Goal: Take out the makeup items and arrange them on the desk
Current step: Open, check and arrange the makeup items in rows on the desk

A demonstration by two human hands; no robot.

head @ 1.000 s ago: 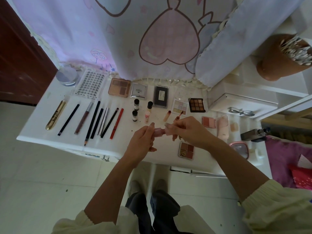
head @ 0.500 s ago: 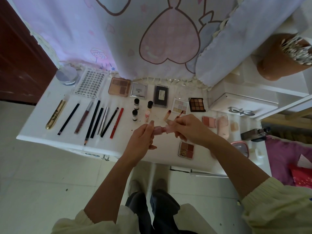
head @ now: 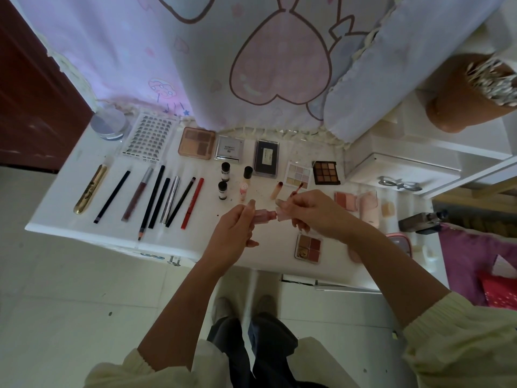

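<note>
**A Small Pink Tube Is Held Over the Desk**

A small pink tube [head: 264, 215] is held in both hands, just above the front middle of the white desk [head: 56, 218]. Its left end is pinched by the left hand [head: 233, 236], with the fingers curled round it. Its right end, which looks like the cap, is gripped by the right hand [head: 316, 215]. It cannot be told if the cap is being pushed on or pulled off.

Much of the job looks done. Pencils and pens [head: 165, 200] are laid in a neat row on the left, near a gold tube [head: 91, 189]. Flat colour boxes [head: 197, 142] are lined up at the back. Little dark-topped bottles [head: 225, 169] are stood in the middle, and a beige tube [head: 275, 191] is lying just behind the hands. A four-colour box [head: 307, 245] is placed near the front edge, just right of the hands.

The step in hand is judged to be the checking or closing of the pink tube before it is put down. Next, a bare spot must be picked, most likely beside the beige tube. The cap should be shut first, so no colour is spilled. The tube should be set down gently, so the things beside it are not knocked.
</note>
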